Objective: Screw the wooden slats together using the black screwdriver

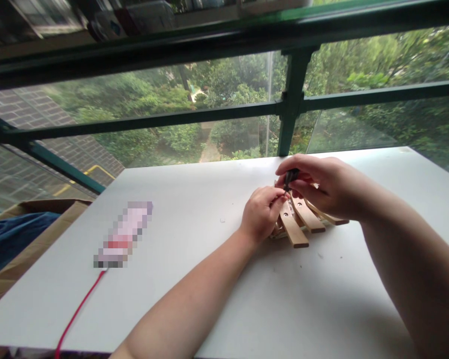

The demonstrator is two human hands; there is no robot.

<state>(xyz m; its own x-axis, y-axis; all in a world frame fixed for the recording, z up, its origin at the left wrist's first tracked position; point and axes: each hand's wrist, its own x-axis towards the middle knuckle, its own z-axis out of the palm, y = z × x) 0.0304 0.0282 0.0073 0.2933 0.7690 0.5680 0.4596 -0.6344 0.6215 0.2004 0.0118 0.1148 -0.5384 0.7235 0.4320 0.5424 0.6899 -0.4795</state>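
My right hand [314, 180] is closed around the black handle of a small screwdriver [291, 177], which points down toward the wooden piece. Against its tip, my left hand [261, 210] has thumb and forefinger pinched together; what they grip is too small or hidden to name. Under both hands lies a wooden piece with several pale slats [295, 232] fanned out toward me. Dark round screw heads show on the slats. My hands cover the far part of this piece.
A white table [209, 259] carries the work, with small specks scattered on it. At left lies a blurred-out oblong object [123, 237] with a red cable [78, 306] running off the front edge. A cardboard box [33, 249] holding blue cloth stands beyond the left edge. Green-framed windows [290, 99] border the back.
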